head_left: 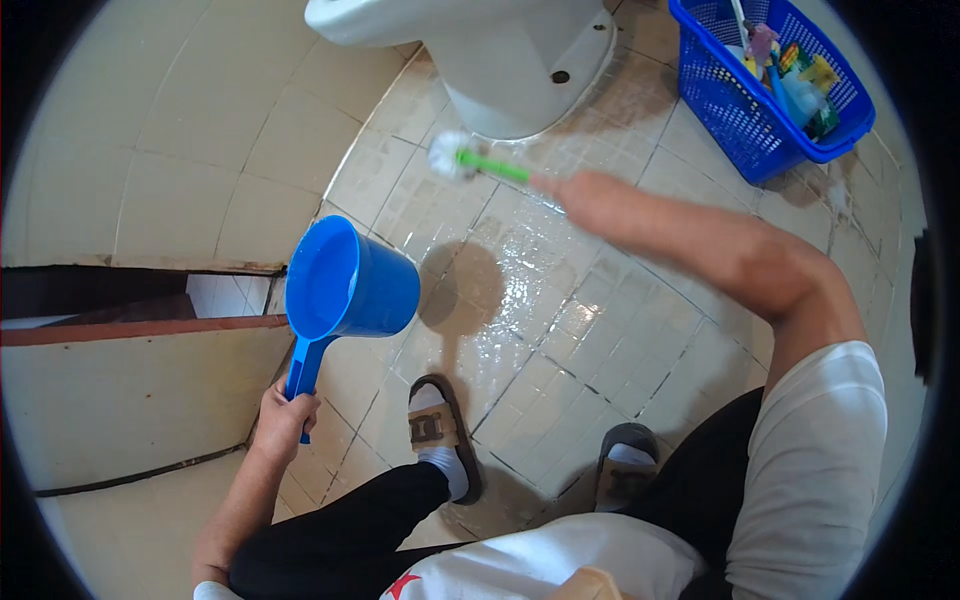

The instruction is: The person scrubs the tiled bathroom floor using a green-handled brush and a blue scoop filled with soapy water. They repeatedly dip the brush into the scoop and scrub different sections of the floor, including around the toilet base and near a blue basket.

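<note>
My left hand (283, 424) is wrapped round the handle of a blue plastic water dipper (385, 290). The dipper is tilted, its round mouth facing left; how much water it holds, I cannot tell. My right arm reaches far forward, and my right hand (585, 200), slightly blurred, grips a toilet brush (495, 167) by its green handle. The white bristle head points left, just in front of the base of a white toilet (500, 75). Whether the bristles touch the floor tiles is unclear.
Wet, shiny beige floor tiles (600, 310) lie between my sandalled feet and the toilet. A blue perforated basket (725, 120) with bottles and cleaning things stands at the far right. A tiled wall (200, 130) and a low pale ledge (150, 400) run along the left.
</note>
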### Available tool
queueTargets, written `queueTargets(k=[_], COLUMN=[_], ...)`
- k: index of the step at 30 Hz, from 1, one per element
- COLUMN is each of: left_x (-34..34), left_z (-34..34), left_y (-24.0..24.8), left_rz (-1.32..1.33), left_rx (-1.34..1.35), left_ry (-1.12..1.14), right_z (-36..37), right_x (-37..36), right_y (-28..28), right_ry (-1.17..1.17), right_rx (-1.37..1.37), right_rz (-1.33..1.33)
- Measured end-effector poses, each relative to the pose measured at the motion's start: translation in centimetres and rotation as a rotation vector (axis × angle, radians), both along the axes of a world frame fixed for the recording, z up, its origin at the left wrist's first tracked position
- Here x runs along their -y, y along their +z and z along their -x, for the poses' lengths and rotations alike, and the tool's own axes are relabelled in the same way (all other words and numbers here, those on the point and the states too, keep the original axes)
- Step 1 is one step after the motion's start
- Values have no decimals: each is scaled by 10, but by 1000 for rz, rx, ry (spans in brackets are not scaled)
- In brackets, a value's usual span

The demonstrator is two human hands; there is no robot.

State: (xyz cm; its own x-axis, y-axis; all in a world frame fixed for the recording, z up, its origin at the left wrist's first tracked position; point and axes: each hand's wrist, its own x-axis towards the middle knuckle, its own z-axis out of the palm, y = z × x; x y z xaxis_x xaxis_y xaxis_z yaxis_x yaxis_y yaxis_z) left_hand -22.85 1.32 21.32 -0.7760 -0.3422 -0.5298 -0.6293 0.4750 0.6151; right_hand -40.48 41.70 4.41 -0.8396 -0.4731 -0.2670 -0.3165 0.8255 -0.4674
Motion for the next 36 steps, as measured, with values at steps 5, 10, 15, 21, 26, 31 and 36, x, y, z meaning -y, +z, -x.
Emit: queueTargets(k=[5, 10, 15, 21, 26, 31, 36], left_x=[-12, -26, -36, -56, -65, -65, -69], left_z=[8, 21, 33, 43, 48, 43, 41], left_y=[2, -13, -22, -26, -30, -26, -25], left_rz=[-6, -18, -52, -52, -76, -57, -27], left_rx=[24, 86, 93, 94, 103, 104, 98], left_ry=[-62, -141, -205, -241, -288, -289, -318], right_z=[-114, -97, -103, -171, -108, -135, -171], right_x=[-13, -115, -147, -104, -209, -160, -110], right_y=[28, 52, 49, 55, 19, 36, 47], right_ry=[511, -31, -138, 312, -342, -150, 257], right_rx=[96, -19, -6, 129, -116, 2, 86], right_rz=[20, -65, -98, -77, -171, -40, -47])
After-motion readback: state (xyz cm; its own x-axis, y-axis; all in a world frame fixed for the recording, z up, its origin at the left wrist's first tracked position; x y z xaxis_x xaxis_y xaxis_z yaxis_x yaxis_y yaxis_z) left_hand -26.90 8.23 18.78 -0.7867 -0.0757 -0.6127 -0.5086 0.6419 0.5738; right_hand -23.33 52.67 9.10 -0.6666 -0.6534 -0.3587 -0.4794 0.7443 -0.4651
